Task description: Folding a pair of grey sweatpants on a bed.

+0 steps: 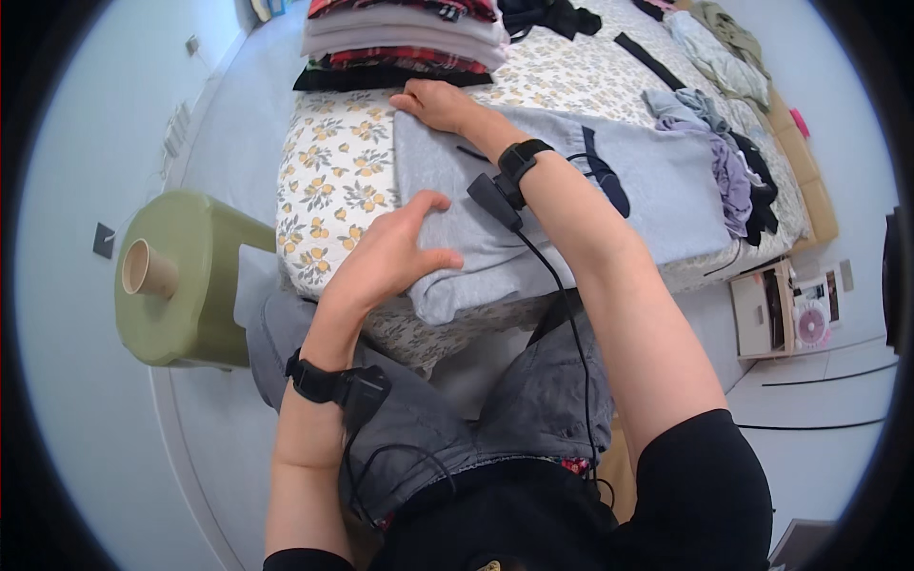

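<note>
A light grey garment [664,193] lies spread across the edge of a bed with a lemon-print sheet [343,164]; a dark strip and a dark oval patch show on it. My left hand [400,250] is at the garment's near left part, thumb and forefinger apart over the cloth. At its far left corner rests my right hand [439,105], palm down, fingers bent; whether they pinch cloth is hard to tell. Just beyond it stands a stack of folded clothes [407,36], white and red plaid, with a black piece at the bottom.
A green stool [171,214] with a beige cup [148,268] stands at the left. Rumpled clothes [728,171] lie on the bed's right side, black garments [550,18] at the back. A black cable [564,300] hangs from my right wrist. A small cabinet [760,314] is at right.
</note>
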### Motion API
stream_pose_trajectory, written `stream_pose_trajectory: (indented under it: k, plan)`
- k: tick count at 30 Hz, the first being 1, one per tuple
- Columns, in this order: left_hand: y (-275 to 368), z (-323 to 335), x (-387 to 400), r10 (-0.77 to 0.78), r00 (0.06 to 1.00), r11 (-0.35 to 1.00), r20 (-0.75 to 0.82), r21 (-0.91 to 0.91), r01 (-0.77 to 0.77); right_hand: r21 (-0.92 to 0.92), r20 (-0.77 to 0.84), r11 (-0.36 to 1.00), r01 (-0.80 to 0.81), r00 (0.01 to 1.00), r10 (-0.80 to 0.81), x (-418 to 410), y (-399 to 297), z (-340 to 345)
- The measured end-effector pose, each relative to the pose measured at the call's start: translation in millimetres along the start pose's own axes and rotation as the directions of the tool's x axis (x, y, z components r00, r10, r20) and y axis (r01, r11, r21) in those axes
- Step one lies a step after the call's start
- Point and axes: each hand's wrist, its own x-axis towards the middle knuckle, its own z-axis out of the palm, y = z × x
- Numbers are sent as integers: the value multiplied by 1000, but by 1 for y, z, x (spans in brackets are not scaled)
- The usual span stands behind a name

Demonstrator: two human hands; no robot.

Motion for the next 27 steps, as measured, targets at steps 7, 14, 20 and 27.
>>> stream_pose_trajectory:
  k: [7, 14, 20, 27]
  plan:
    - [8, -8, -16, 30, 999, 997, 25, 67, -31, 52, -171, 971, 234, 960, -222, -69, 0, -41]
    - [26, -21, -15, -125, 966, 989, 224, -48, 139, 30, -469, 972, 233, 862, -192, -129, 9, -47]
    - [-26, -14, 5, -188, 979, 846, -83, -519, 119, -6, -780, 972, -236, 609, 143, -228, 148, -138]
    - [-26, 10, 32, -189, 955, 671, -228, -740, -44, -19, -870, 357, -934, 191, 454, -404, 239, -191]
